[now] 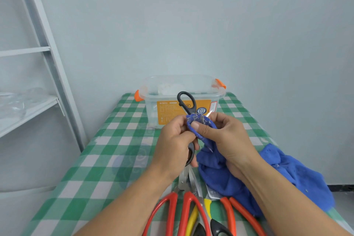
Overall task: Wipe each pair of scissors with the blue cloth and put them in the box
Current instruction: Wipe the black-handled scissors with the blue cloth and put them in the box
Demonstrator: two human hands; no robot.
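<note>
Two grips: left hand (173, 143) around black scissors (191, 154), right hand (224, 136) around blue cloth (216, 174); box label (168, 110) blurred

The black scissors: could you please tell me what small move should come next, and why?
Probably slide the blue cloth out along the blade: the right hand pinches it around the black scissors, held by the left hand, and the tip shows bare.
</note>
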